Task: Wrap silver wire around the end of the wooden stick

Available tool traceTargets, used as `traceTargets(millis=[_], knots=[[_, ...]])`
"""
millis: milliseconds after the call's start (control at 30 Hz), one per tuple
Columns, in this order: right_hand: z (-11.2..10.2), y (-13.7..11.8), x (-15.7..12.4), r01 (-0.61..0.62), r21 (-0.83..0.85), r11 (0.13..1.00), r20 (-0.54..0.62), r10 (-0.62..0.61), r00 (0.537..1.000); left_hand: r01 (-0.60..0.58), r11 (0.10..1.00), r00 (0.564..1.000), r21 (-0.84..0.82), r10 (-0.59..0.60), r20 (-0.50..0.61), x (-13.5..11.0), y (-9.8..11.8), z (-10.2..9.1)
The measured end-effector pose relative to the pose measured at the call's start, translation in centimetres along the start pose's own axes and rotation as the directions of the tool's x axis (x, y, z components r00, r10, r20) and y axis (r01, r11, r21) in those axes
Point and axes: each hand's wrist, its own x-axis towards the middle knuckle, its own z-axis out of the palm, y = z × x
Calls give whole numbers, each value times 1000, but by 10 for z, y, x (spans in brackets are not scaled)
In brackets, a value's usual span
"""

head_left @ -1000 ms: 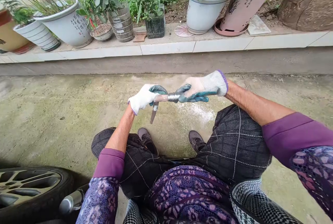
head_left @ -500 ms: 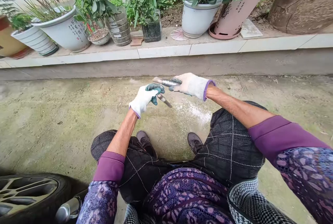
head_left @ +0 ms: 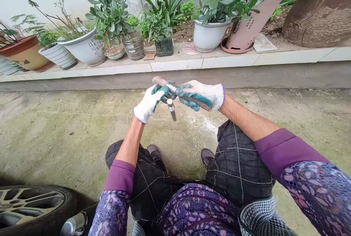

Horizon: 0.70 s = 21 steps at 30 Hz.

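A brown wooden stick [head_left: 159, 80] with silvery wire wound round its middle is held slantwise between my hands. My left hand [head_left: 150, 102], in a white glove with teal-coated fingers, is closed with its fingers at the wire winding. Fingers of my right hand [head_left: 201, 95], gloved alike, wrap the stick's right part, whose end shows under the palm. Below my left fingers hangs a shorter wooden piece [head_left: 172, 110] with a pale cut end and a wire band. Whether it joins the stick is hidden by the fingers.
Potted plants, among them a white pot [head_left: 208, 37], line a tiled ledge [head_left: 175, 65] ahead. White powder [head_left: 207, 124] lies on the concrete floor [head_left: 90, 122] between my feet and the ledge. A car wheel [head_left: 30, 206] and a metal cup-like vessel [head_left: 72, 225] are at lower left.
My right hand has turned and now wraps the stick, which tilts down to the right. The short piece points more steeply downward, and the view has shifted slightly.
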Motion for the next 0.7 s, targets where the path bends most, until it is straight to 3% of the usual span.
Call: traceTargets(millis=[100,233,333,500,633,700], knots=[[-6,2,5,34,62,998,24,-35,999,2,999,997,-34,-5,-74,3,12,9],[-25,9,16,71,186,980,-96,-54,994,-6,964,977,-264,-50,-207,11,27,17],[-28,20,19,77,166,983,-112,-58,992,8,908,948,-420,-141,-286,19,40,13],[5,42,27,197,-25,980,71,-195,978,-6,828,911,-561,-227,-345,26,46,6],[33,51,43,109,-56,992,-45,-112,993,-17,802,898,-597,-251,-362,29,41,8],[40,50,47,81,-16,997,-47,-82,996,-13,804,896,-595,-255,-364,31,40,8]])
